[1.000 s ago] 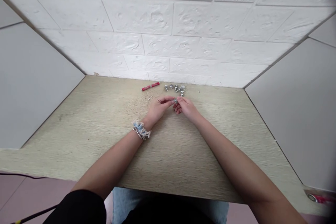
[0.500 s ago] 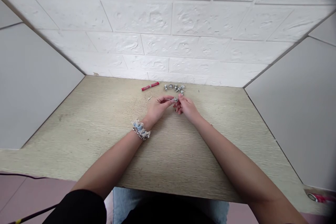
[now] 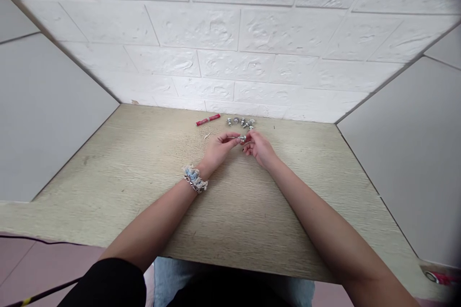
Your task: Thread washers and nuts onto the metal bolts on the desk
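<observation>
My left hand (image 3: 218, 149) and my right hand (image 3: 260, 147) meet over the far middle of the wooden table (image 3: 118, 172). Both pinch a small silver bolt (image 3: 240, 138) held between their fingertips, the left on its thin end, the right on its wider end. My left wrist wears a blue-and-white bracelet (image 3: 195, 178). Just beyond my hands lies a loose cluster of several silver bolts and nuts (image 3: 240, 122).
A red pen-like stick (image 3: 208, 119) lies left of the metal cluster, near the white brick-pattern wall (image 3: 230, 48). Grey side panels (image 3: 46, 115) close in the table on the left and right. A red object (image 3: 441, 278) sits at the near right corner.
My hands stay together on the small bolt, with only slight finger shifts. The view has tilted a little.
</observation>
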A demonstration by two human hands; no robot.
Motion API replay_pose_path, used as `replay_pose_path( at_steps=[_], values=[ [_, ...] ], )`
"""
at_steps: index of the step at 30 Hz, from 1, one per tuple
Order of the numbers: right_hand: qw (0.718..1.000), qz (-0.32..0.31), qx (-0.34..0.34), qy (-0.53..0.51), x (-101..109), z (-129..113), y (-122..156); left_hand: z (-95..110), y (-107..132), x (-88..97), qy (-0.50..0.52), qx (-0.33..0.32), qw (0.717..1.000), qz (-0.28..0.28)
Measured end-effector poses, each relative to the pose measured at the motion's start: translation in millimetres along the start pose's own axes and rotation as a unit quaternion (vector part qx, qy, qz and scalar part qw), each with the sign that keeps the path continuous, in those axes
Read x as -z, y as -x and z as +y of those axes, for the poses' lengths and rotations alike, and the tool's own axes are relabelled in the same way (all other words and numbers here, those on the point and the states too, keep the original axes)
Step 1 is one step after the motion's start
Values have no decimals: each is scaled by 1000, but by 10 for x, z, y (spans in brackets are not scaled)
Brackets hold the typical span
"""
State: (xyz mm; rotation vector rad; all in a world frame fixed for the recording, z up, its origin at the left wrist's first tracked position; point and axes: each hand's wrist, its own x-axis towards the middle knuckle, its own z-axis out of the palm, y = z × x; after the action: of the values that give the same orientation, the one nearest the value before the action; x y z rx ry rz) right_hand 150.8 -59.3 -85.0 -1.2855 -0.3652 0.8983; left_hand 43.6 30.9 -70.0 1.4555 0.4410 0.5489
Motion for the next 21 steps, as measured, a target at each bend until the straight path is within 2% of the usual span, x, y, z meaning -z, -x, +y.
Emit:
replay_pose_path(
  at_steps=[5,10,16,18,21],
  values=[
    [995,-43,-14,93,13,53,-35,-7,-9,1,-6,-12,1000,0],
    [997,-49,-7,59,23,52,-17,-25,-13,8,-14,-22,1000,-13],
    [998,-44,38,-13,6,20,24,-51,-19,3,-12,-9,1000,-25],
    [999,-31,25,-1,3,12,23,-53,-19,2,-8,-9,1000,-21],
    [997,-18,-9,76,-8,11,13,-41,-12,-1,-1,-14,1000,-14]
  ],
)
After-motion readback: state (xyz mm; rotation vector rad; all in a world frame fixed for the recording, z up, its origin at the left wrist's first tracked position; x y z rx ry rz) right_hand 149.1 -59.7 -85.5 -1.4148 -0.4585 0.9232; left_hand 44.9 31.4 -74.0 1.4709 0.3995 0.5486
